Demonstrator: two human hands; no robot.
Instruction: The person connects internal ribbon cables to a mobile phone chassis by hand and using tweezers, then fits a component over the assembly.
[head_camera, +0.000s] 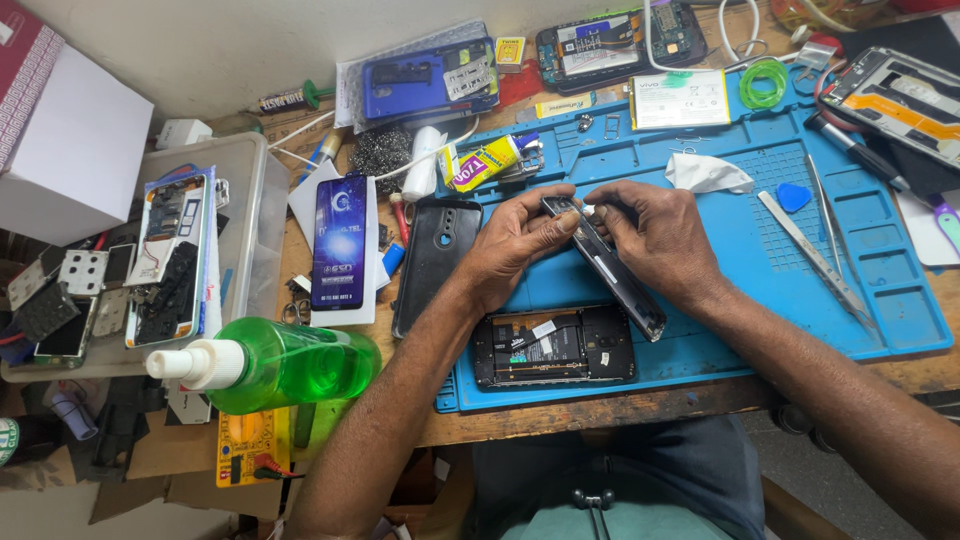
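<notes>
Both hands meet above the blue silicone repair mat (880, 300): left hand (515, 245) and right hand (655, 235) pinch the slim black phone frame (610, 270) edge-on, tilted toward five o'clock, exposing its rim. The opened black phone body (553, 347) lies flat at six o'clock.

Bright, even light falls from above onto my surface (700, 385), so shadows under my hands stay soft and short. Glare shines on the green bottle (290, 365) and the glossy screen protector packet (340, 240). Focus is sharp at centre; edges bow outward slightly.
</notes>
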